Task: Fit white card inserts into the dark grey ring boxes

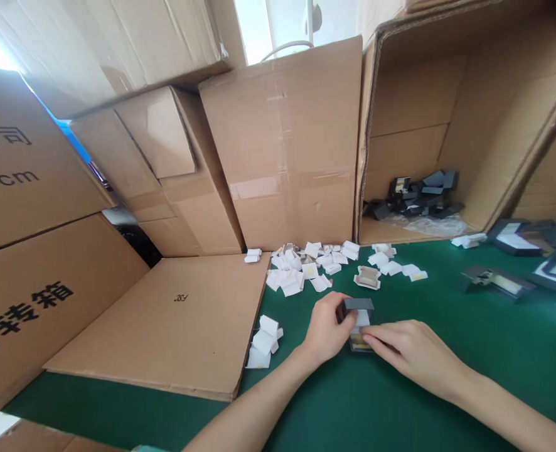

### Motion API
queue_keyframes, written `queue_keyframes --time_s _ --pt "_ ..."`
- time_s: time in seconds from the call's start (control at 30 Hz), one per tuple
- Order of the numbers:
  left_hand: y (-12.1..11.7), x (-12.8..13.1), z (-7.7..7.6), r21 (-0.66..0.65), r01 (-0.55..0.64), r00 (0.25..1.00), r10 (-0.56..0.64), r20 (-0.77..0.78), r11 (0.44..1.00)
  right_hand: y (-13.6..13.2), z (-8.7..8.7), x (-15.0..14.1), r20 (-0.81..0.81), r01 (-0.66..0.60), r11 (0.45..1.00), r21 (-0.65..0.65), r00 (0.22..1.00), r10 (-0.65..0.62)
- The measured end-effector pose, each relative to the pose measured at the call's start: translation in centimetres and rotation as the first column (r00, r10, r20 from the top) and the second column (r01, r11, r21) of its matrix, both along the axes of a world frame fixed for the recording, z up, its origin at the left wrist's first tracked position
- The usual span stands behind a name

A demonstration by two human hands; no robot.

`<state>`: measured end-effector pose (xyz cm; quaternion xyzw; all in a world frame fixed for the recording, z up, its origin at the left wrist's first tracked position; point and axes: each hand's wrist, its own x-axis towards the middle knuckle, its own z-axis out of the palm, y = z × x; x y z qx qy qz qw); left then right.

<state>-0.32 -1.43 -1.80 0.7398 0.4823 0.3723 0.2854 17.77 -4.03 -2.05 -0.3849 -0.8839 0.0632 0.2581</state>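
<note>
A small dark grey hinged box (359, 304) stands with its lid raised on the green tabletop (344, 408). My left hand (327, 326) grips the box at its lid side, fingers wrapped behind it. From the right, my right hand (410, 351) reaches over the lower half, thumb and forefinger pinched at a white paper piece (361, 317). Something yellowish shows in the lower half, partly covered by my fingertips. Just beyond the hands lies a folded paper insert (367, 277) with a beige inside.
Several white paper inserts (291, 280) are heaped behind my hands, more (265, 339) at left. A cardboard sheet (165, 333) covers the left side. Dark boxes (513, 237) lie at right. An open carton (414, 94) holding several small dark boxes (423, 191) stands behind.
</note>
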Motion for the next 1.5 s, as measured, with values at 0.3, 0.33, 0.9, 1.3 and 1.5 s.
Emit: queue_keyframes --time_s 0.3,0.33,0.9,1.3,1.5 --pt "0.13 -0.06 0.02 -0.015 0.003 1.0 -0.003 -0.028 1.0 0.11 0.17 0.06 0.032 0.02 0.997 -0.073 0.999 -0.018" --pt "0.12 -0.04 0.05 -0.014 0.002 1.0 -0.002 -0.028 1.0 0.11 0.18 0.08 0.037 0.017 0.998 -0.065 0.999 -0.014" --pt "0.06 -0.53 0.88 -0.004 0.175 0.975 -0.174 -0.135 0.984 0.03 -0.64 0.03 0.201 0.168 0.949 0.267 0.953 -0.225" --pt "0.01 -0.1 0.83 -0.015 0.137 0.973 -0.137 -0.185 0.991 0.05 0.06 0.35 0.198 0.193 0.971 0.139 0.956 -0.218" --pt "0.09 -0.11 0.81 -0.032 0.158 0.974 -0.161 -0.161 0.987 0.3 0.11 0.89 0.092 0.072 0.987 0.143 0.992 -0.085"
